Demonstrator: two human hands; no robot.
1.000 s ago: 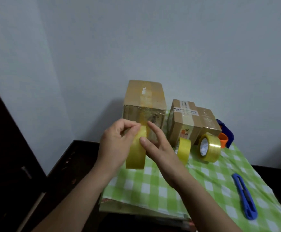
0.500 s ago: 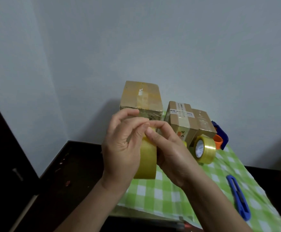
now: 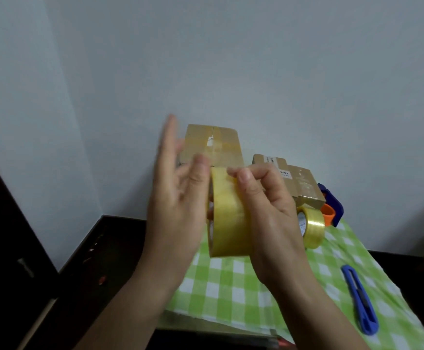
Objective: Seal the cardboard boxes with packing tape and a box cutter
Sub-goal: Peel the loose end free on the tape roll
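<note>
Two boxes [image 3: 213, 145] [image 3: 299, 183], two tape rolls [image 3: 227, 213] [image 3: 312, 227], one cutter [image 3: 359, 299]; right hand [image 3: 269, 218] pinches a roll, left hand [image 3: 178, 203] spread.

Plain pale wall [image 3: 256, 59] behind a dark table [image 3: 110, 248] spread with green-checked cloth [image 3: 231, 286].

Dim, flat indoor light; left hand [image 3: 178, 198] motion-blurred; wide-angle bending at edges; soft focus.

white label [image 3: 280, 168] on smaller box [image 3: 299, 183], digits "5552"
</note>
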